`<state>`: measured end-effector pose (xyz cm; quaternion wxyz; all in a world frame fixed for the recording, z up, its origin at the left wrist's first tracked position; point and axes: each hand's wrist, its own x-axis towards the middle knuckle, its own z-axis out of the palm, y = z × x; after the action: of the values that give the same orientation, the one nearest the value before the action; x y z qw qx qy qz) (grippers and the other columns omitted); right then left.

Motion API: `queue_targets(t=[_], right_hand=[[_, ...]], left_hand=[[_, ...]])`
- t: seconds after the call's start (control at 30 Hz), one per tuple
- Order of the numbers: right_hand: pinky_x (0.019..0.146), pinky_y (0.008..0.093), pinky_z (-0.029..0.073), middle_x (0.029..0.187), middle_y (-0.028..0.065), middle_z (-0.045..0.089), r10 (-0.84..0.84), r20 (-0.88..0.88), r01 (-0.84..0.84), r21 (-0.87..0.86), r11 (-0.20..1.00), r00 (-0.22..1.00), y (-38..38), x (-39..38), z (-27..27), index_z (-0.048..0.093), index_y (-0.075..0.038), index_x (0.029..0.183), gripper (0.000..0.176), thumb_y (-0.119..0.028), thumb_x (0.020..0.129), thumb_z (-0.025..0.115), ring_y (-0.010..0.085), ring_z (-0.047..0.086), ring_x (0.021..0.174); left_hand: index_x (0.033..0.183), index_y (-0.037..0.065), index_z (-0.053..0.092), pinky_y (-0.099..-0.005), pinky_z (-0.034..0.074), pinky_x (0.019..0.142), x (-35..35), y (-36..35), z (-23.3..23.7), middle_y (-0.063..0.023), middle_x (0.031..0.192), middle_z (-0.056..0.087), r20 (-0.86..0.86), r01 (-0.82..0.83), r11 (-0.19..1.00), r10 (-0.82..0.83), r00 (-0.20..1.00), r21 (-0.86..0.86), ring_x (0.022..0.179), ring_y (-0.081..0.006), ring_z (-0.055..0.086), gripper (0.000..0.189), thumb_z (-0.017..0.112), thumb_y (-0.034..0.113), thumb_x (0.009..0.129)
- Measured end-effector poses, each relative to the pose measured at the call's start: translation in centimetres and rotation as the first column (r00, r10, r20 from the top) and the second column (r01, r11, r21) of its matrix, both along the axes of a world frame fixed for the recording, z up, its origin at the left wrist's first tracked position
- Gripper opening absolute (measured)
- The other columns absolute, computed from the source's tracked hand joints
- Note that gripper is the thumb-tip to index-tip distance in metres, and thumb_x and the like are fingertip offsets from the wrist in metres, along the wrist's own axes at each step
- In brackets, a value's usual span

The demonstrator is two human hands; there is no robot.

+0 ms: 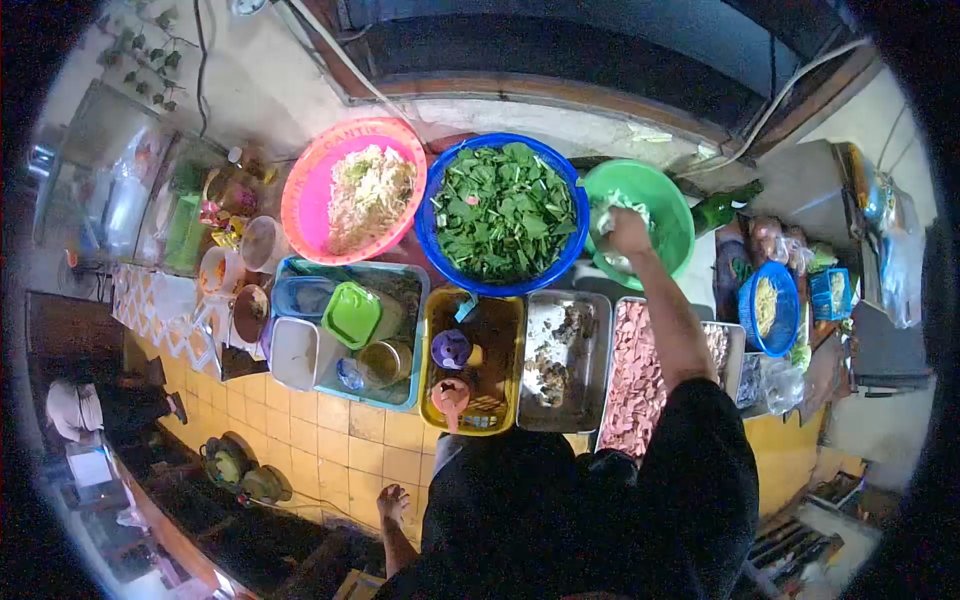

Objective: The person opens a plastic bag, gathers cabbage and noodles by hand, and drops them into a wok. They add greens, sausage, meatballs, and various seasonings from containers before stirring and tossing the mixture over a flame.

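My right hand (628, 236) reaches into the green basin (672, 215) at the back right. Its fingers are closed on white stuff (612, 212) that I cannot name. My left hand (394, 504) hangs low over the yellow tiled floor, fingers apart, holding nothing. Left of the green basin stands a blue basin (430, 232) full of chopped green leaves (505, 210). Under my right forearm lies a tray of pink sliced pieces (632, 365). Beside it is a metal tray (566, 412) with dark bits.
A pink basin (308, 215) holds shredded pale food. In front are a yellow basket (432, 325) and a teal tray (405, 398) of containers. A blue colander (785, 335) and a green bottle (722, 207) stand right. Another person (110, 405) is at far left.
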<state>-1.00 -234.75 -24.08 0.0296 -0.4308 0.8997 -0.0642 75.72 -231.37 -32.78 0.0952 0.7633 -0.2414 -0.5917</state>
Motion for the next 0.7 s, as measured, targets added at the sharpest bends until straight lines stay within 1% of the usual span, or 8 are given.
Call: queue_targets(t=[0.1,0.2,0.3,0.33,0.5,0.57,0.63,0.7], right_hand=[[0.082,0.0414,0.047,0.098,0.0224,0.059,0.016,-0.032,-0.012,0.123,0.992,0.999,-0.3,-0.3,5.9,0.056,-0.002,0.104,0.035,-0.02,0.074,0.057,0.0349,0.058,0.093],[0.08,0.0419,0.047,0.1,0.0239,0.057,-0.25,0.178,0.168,0.38,0.91,0.952,-0.1,-2.2,8.7,0.054,-0.001,0.102,0.038,-0.023,0.072,0.062,0.0372,0.056,0.094],[0.087,0.0401,0.043,0.112,0.0266,0.051,0.102,-0.016,-0.088,0.392,0.916,0.995,1.2,-4.8,8.3,0.048,0.001,0.113,0.049,-0.025,0.074,0.06,0.0373,0.052,0.103],[0.091,0.0393,0.04,0.117,0.0265,0.048,0.046,0.062,-0.061,0.27,0.961,0.997,1.2,-4.2,9.9,0.043,0.002,0.119,0.055,-0.023,0.073,0.06,0.0372,0.049,0.106],[0.091,0.0364,0.041,0.117,0.021,0.051,0.087,0.498,-0.097,-0.006,0.995,0.863,1.3,-3.3,14.8,0.027,-0.006,0.131,0.077,-0.025,0.068,0.068,0.0339,0.05,0.107],[0.092,0.0371,0.04,0.119,0.0216,0.049,-0.008,0.43,-0.07,0.167,0.983,0.903,1.0,-5.8,11.2,0.026,-0.013,0.134,0.079,-0.028,0.069,0.067,0.0341,0.049,0.11],[0.094,0.0387,0.039,0.122,0.0226,0.047,-0.009,0.065,-0.005,0.213,0.977,0.998,0.7,-7.2,4.6,0.022,-0.016,0.137,0.083,-0.034,0.069,0.067,0.0338,0.047,0.113],[0.097,0.0469,0.035,0.131,0.0216,0.038,-0.001,0.013,-0.003,0.304,0.953,1.0,0.8,-6.0,-4.4,0.032,-0.015,0.134,0.063,-0.037,0.08,0.056,0.0407,0.04,0.117]], left_hand=[[0.107,0.007,0.051,-0.0375,0.049,0.062,0.3,1.0,-0.5,-0.0109,0.099,0.057,-0.016,-0.027,1.0,0.027,1.0,0.009,0.075,-0.024,0.058,0.027,0.059,0.013,0.082],[0.109,0.006,0.05,-0.0388,0.049,0.066,2.3,1.5,-1.7,-0.0116,0.1,0.057,-0.173,-0.114,0.991,0.124,0.977,0.071,0.077,-0.026,0.058,0.028,0.058,0.015,0.083],[0.112,0.006,0.049,-0.0391,0.049,0.065,3.1,0.7,-2.8,-0.0115,0.101,0.057,-0.167,-0.078,0.982,0.107,0.98,0.171,0.078,-0.0259,0.059,0.031,0.056,0.017,0.084],[0.114,0.007,0.048,-0.0388,0.048,0.063,0.7,0.7,-1.0,-0.011,0.101,0.056,0.0,-0.008,0.995,0.008,1.0,0.095,0.077,-0.0254,0.059,0.032,0.053,0.019,0.086],[0.113,0.01,0.049,-0.0345,0.047,0.058,0.2,0.1,0.0,-0.0091,0.097,0.057,-0.01,0.03,1.0,-0.03,0.999,0.0,0.075,-0.0221,0.059,0.028,0.05,0.021,0.087],[0.112,0.009,0.049,-0.0335,0.047,0.056,-0.1,-0.2,0.8,-0.009,0.097,0.057,-0.048,-0.017,1.0,0.016,0.999,-0.017,0.075,-0.0209,0.059,0.028,0.05,0.021,0.087],[0.111,0.009,0.05,-0.0333,0.047,0.056,0.2,-0.5,-0.4,-0.0085,0.098,0.058,-0.05,-0.112,0.992,0.115,0.992,0.053,0.074,-0.0208,0.059,0.026,0.05,0.021,0.087],[0.108,0.009,0.051,-0.0341,0.047,0.057,0.9,0.4,-0.6,-0.0068,0.098,0.058,-0.051,-0.026,0.999,0.025,0.998,-0.018,0.075,-0.0209,0.059,0.024,0.05,0.021,0.087]])
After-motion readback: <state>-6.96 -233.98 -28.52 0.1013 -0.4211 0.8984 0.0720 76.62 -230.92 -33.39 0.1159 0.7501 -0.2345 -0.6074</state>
